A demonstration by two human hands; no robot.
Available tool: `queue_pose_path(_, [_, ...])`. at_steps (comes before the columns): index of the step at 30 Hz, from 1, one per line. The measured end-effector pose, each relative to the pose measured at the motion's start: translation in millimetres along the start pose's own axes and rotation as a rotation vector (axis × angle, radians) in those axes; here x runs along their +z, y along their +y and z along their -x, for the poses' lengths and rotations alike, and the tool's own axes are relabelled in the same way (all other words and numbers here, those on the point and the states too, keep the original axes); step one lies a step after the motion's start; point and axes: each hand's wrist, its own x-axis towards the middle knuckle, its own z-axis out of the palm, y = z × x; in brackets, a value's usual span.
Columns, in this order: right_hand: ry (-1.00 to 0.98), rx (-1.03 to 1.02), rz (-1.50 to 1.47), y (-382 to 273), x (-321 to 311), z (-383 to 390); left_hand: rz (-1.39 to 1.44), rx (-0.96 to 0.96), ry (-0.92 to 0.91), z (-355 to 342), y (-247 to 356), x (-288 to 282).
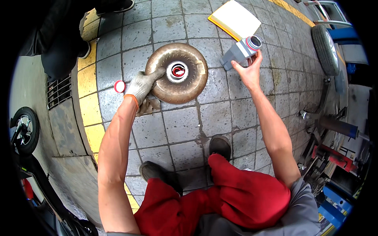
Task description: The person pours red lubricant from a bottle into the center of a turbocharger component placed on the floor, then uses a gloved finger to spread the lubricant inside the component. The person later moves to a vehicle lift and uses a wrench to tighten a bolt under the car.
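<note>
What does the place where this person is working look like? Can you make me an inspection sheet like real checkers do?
Surface: grey tiled floor, with dark stains and a strip of yellow tiles.
Job's things: torque converter on the floor, red showing inside its hub; grey bottle, uncapped and tilted.
Clutter: red-and-white cap, panel air filter, crumpled fabric beside the converter.
Hands: gloved left hand on the converter; bare right hand holding the bottle.
Cables: nothing seen.
Surroundings: floor grate and spoked wheel at left, tyred wheel at right, someone else's shoe at upper left.
</note>
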Motion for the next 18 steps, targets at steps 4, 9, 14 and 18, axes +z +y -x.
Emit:
queue_pose_path(4, [-0.023, 0.019, 0.026, 1, 1, 3, 0.016, 0.0, -0.018, 3, 3, 4])
queue_pose_path(9, [-0.018, 0.019, 0.092, -2, -5, 10, -0.038, -0.008, 0.005, 2, 6, 5])
queue_pose_path(14, [-0.021, 0.05, 0.13, -6, -7, 14, -0.031, -0.057, -0.004, 6, 14, 8])
queue_pose_path(18, [-0.029, 0.08, 0.158, -6, -9, 15, -0.001, -0.039, 0.017, 6, 14, 11])
